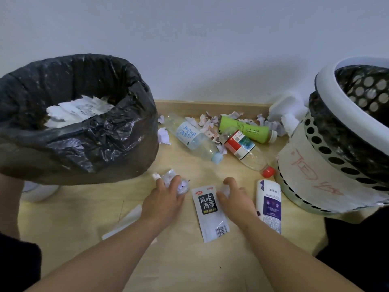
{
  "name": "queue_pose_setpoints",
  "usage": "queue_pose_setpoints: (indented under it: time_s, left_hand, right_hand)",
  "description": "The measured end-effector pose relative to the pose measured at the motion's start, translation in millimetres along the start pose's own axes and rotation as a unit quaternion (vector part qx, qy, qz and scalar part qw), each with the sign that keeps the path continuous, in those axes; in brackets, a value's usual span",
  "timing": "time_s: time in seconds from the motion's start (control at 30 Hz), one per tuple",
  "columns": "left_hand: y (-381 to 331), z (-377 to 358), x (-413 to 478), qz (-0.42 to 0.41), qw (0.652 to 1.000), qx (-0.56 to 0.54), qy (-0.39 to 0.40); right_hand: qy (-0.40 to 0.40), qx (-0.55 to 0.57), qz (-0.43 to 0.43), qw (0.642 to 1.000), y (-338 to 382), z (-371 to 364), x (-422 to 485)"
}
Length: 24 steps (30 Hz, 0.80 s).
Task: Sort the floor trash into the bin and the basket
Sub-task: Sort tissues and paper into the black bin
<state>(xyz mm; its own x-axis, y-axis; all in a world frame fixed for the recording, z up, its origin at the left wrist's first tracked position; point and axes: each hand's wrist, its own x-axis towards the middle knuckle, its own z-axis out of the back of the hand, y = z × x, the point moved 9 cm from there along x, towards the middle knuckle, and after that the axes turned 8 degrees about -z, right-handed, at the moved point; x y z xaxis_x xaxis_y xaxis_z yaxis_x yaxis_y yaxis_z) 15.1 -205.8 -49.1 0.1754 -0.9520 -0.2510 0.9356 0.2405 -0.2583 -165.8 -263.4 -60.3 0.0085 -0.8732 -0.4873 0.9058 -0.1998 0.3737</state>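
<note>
Down on the wooden floor (189, 260), the person's left hand (163, 199) has its fingers curled round a paper wad (181, 186), white with a faint lilac tint and badly creased. The right hand (237, 199) pinches a smaller paper scrap (225, 190) between thumb and bent fingers. Flat between the two hands lies a snack packet (210, 213), white with a black panel of bold characters and a barcode at its near end.

At ten o'clock stands the bin (84, 133), draped in a wrinkled black bag with torn white paper already inside. At two o'clock the basket (328, 148) is white, punched with round holes, lined in black, and has a paper label scrawled in red.

Towards twelve o'clock, against the wall (189, 39), the rest is heaped up:
- A clear bottle (193, 138) with a pale blue cap lies on its side.
- A green bottle (246, 129) has a white cap.
- A red-capped bottle (246, 152) is clear with a red label, its cap near the basket's foot.
- Torn paper bits (207, 123) are strewn among them.

At three o'clock from the right hand lies a white and purple bottle (269, 205), just beside the basket.
</note>
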Motion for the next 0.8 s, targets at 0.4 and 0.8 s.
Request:
queue_pose_setpoints:
  time_s: [0.4, 0.8]
  left_hand:
    - [7, -5, 3, -0.018, 1.0, 0.013, -0.02]
    - [5, 40, -33, -0.001, 0.965, -0.245, -0.094]
  right_hand:
    - [-0.057, -0.023, 0.019, 0.998, -5, 2, -8]
    - [-0.075, 0.234, -0.061, 0.967, -11, 38, -43]
